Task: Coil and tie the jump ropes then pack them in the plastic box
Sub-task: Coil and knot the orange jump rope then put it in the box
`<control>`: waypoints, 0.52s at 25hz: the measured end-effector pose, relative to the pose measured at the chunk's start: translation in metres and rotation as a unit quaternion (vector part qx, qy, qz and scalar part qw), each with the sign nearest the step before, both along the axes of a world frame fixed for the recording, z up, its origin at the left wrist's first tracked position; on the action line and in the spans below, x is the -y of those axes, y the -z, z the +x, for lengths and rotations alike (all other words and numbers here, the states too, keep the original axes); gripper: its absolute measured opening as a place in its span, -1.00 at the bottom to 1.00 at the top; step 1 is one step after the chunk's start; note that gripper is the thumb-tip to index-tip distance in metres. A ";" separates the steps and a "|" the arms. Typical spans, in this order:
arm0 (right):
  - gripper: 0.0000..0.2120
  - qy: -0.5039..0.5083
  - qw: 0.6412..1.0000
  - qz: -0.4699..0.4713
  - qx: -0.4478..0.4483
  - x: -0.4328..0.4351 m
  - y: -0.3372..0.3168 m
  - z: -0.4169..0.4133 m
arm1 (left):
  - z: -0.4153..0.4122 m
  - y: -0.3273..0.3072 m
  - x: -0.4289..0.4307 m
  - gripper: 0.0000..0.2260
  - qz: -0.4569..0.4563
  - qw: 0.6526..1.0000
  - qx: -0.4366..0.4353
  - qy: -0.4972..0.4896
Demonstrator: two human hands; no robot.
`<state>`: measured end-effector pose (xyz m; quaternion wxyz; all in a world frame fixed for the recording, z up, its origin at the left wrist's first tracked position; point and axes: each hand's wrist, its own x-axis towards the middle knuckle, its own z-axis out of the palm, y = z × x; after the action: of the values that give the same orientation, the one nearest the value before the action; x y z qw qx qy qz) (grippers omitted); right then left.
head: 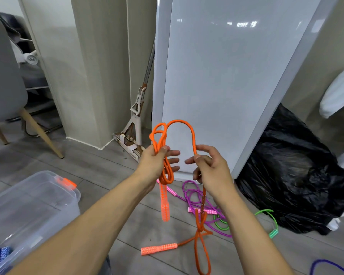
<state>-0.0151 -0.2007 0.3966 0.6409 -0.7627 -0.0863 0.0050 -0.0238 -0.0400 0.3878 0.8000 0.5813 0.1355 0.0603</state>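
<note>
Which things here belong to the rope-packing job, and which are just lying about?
Job: orange rope, held by left hand and right hand; magenta rope and green rope on the floor; plastic box.
Lying about: mop, black bag, chair.

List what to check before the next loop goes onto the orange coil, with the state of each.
1. Left hand grips the coiled loops of the orange rope: ok.
2. Right hand pinches the free strand: ok.
3. Free strand runs untangled to its handle: not ok, a tangle hangs near the floor.
4. Orange rope clear of the pink-handled rope on the floor: cannot tell, they overlap in view.
5. Plastic box close at the left: ok.
</note>
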 end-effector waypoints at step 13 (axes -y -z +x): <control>-0.92 -0.083 0.992 0.003 -0.092 -0.008 0.003 -0.006 | -0.005 0.000 0.017 -0.84 0.111 0.992 0.028 0.054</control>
<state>-0.0209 -0.1927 0.3939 0.6456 -0.7475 -0.0903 0.1280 -0.0283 -0.0572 0.3879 0.7361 0.6711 0.0744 0.0481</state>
